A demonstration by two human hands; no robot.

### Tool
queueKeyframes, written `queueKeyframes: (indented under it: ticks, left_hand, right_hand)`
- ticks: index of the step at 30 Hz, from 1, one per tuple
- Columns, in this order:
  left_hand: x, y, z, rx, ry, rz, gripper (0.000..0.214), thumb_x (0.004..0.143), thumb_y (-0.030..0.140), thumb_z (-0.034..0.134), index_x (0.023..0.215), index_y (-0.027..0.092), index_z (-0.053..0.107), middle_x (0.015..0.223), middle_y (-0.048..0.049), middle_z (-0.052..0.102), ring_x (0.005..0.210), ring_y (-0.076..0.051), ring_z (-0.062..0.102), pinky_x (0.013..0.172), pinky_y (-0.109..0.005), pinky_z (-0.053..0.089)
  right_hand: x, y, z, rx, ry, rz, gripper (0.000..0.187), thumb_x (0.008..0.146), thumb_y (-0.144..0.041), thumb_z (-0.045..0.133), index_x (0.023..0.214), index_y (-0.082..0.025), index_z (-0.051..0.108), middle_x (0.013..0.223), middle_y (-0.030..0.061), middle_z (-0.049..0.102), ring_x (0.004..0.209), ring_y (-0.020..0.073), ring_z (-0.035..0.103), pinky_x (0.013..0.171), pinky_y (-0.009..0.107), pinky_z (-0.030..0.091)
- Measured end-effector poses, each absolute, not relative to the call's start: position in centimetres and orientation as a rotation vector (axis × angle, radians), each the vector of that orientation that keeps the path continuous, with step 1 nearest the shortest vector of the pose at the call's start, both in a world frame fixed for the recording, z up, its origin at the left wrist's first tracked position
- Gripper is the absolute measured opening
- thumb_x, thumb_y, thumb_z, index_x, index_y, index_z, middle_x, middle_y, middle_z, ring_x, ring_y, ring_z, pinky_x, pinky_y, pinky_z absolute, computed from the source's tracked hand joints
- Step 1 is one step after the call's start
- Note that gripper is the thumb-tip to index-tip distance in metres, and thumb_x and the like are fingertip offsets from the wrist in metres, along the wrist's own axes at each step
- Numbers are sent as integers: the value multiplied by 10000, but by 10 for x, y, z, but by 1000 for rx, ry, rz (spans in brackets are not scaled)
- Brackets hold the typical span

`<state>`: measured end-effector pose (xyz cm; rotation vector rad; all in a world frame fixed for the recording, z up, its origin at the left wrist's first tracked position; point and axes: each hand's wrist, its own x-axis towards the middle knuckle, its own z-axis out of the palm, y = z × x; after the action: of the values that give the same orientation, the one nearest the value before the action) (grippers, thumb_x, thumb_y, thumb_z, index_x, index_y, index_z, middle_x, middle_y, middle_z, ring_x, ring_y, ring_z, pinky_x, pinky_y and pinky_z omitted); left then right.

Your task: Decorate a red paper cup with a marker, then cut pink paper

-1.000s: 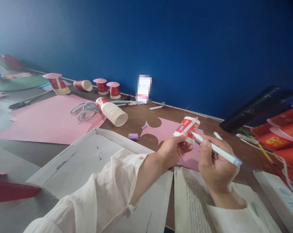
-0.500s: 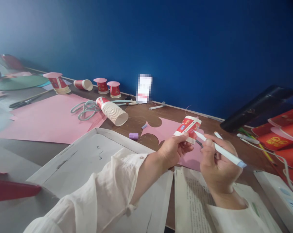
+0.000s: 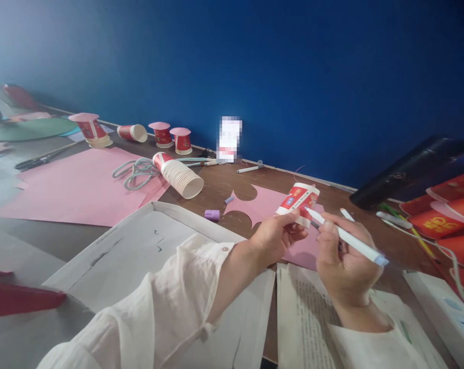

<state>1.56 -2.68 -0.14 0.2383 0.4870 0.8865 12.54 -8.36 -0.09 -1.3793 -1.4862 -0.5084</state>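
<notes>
My left hand point(image 3: 275, 237) is closed on a red and white paper cup point(image 3: 301, 199), tilted on its side above the table. In my right hand point(image 3: 345, 256) is a white marker point(image 3: 352, 241) with a pale blue end, its tip at the cup's side; whether it touches I cannot tell. Below the cup lies a pink paper sheet point(image 3: 268, 192) with round pieces cut out. A purple marker cap point(image 3: 212, 215) and a smaller pale purple piece point(image 3: 229, 200) lie left of it. Printed pages point(image 3: 299, 318) are under my right forearm.
A stack of paper cups point(image 3: 183, 179) lies beside a looped cord point(image 3: 137, 171). Several cups with pink discs point(image 3: 162, 136) stand along the blue wall point(image 3: 232, 61). A white box lid point(image 3: 116, 271) is under my left arm; a power strip point(image 3: 443, 312) and red cups point(image 3: 447, 225) are at right.
The marker's tip has shifted very slightly on the cup's side. Both hands stay nearly in place, and the view has moved a tiny bit.
</notes>
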Motion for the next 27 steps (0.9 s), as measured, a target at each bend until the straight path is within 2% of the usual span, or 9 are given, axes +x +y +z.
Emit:
queueKeyframes:
  ticks: [7,27]
  left_hand:
    - [17,-24,-4,220,465,868,146,878,145,613,760,79,667,574,-20,553,534,-85,540,644,-209,522]
    - [16,-25,-3,223,454,872,128,875,162,628,781,82,662,597,-19,556,551,-86,535,663,-218,523]
  right_hand:
    - [127,-85,0,-1415,-1455,-508,200,926,-252,562,984,-142,720,838,100,734,746,225,699,701,368,547]
    - [128,-84,-3,-1407,-1461,-500,184,918,-243,577,995,-153,718,860,95,739,766,225,706,716,368,557]
